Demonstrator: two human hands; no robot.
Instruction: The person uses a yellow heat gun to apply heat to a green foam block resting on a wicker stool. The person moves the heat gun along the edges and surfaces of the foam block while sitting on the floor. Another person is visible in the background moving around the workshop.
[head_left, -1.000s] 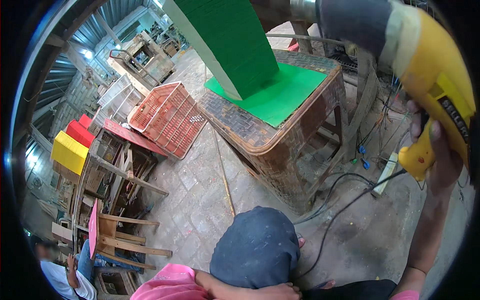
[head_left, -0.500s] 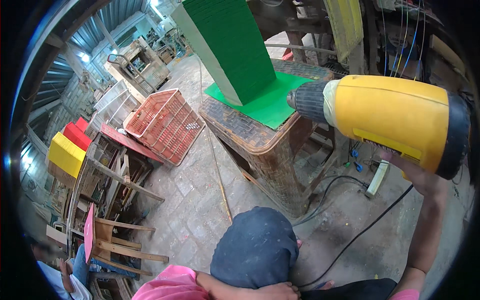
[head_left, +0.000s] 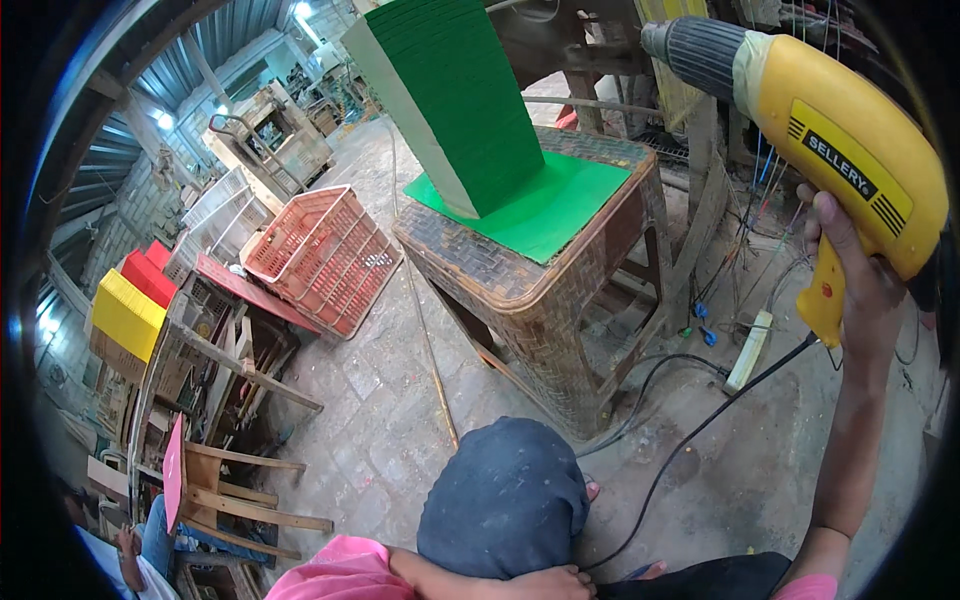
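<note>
My right hand (head_left: 862,285) is wrapped round the handle of a yellow heat gun (head_left: 850,150), held up at the upper right. Its dark ribbed nozzle (head_left: 700,55) points up and left, apart from the tall stack of green sheets (head_left: 465,110), which has one pale side. That stack leans on a flat green sheet (head_left: 560,220) on top of a worn brown stool (head_left: 530,290) with a woven pattern. My left hand (head_left: 550,583) lies against my dark-clothed knee (head_left: 505,495) at the lower edge, holding nothing visible; its fingers are partly cut off.
A black cord (head_left: 690,450) runs from the heat gun toward the floor near my legs. Behind the stool's right side lies a pale power strip (head_left: 750,350). Leftward stand a red plastic crate (head_left: 330,265), yellow sheets (head_left: 128,315) and a wooden stool (head_left: 225,490). Another person (head_left: 130,560) sits lower left.
My right hand has raised and tilted the heat gun, so its nozzle moved up and right, away from the green stack's base. My left hand stays at my knee.
</note>
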